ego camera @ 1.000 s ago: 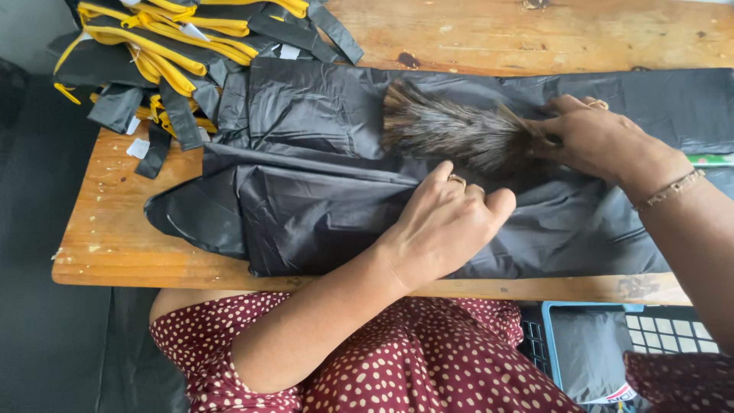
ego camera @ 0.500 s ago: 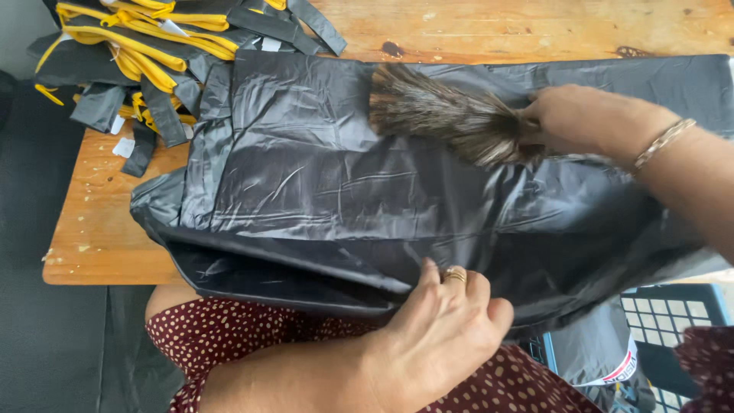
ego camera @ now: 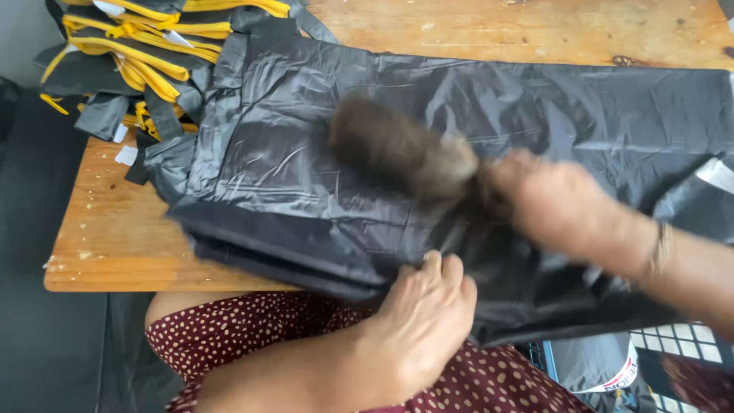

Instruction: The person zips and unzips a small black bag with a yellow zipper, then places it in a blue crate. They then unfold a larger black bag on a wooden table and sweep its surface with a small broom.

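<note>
On the wooden bench, seen from the head camera, a stack of black fabric pieces lies spread flat across most of the top, its near edge hanging just over the bench's front edge toward the person's lap. That overhang seems to be why the left hand sits where it does: it grips the near edge of the stack from below and in front, fingers curled up and pressed together over the folded layers, pinching them so the cloth stays taut and does not slide.

The right hand is blurred with motion; it is closed around the handle end of a soft brown brush, whose bristles lie against the top sheet near the middle of the stack. The fingers appear wrapped tight on the brush, though the blur hides just how they lie. A thin bracelet shows at that wrist.

At the far left corner of the bench, a heap of black pieces with yellow trim sits touching the spread stack, apparently set aside so the flat sheets keep the open working area. A small white scrap lies on the bare wood beside it.

Below the bench, the person's dotted dark-red garment covers the lap, and a wire basket stands at the lower right, holding a grey bundle.
</note>
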